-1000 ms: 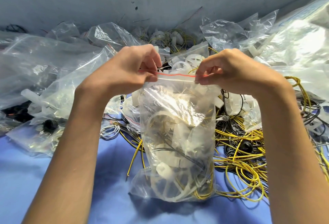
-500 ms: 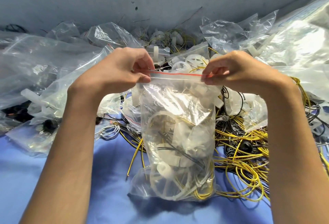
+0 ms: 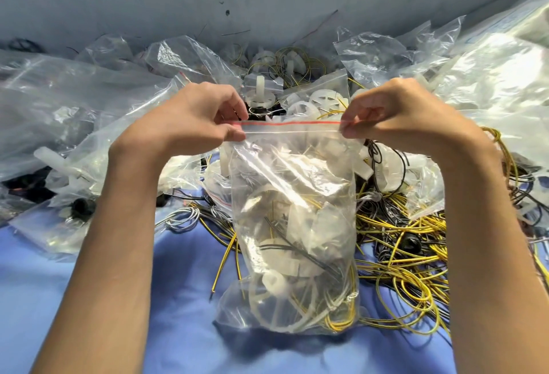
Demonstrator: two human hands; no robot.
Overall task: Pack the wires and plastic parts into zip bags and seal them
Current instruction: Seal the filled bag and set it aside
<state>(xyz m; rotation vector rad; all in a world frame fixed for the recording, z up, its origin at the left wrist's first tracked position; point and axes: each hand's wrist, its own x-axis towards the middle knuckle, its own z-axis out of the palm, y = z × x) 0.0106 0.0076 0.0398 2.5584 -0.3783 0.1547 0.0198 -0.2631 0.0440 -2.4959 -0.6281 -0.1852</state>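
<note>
My left hand (image 3: 190, 124) and right hand (image 3: 398, 118) each pinch a top corner of the zip bag (image 3: 294, 225), stuffed with wires and white plastic parts, standing upright on the blue table (image 3: 89, 299) in front of me.

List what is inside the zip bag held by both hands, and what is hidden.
The zip bag holds white plastic parts, yellow wires at the bottom and thin dark wires. Glare and overlapping parts cover whatever lies deeper.

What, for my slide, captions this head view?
Left hand and right hand pinch a wire-filled clear plastic zip bag.
</note>
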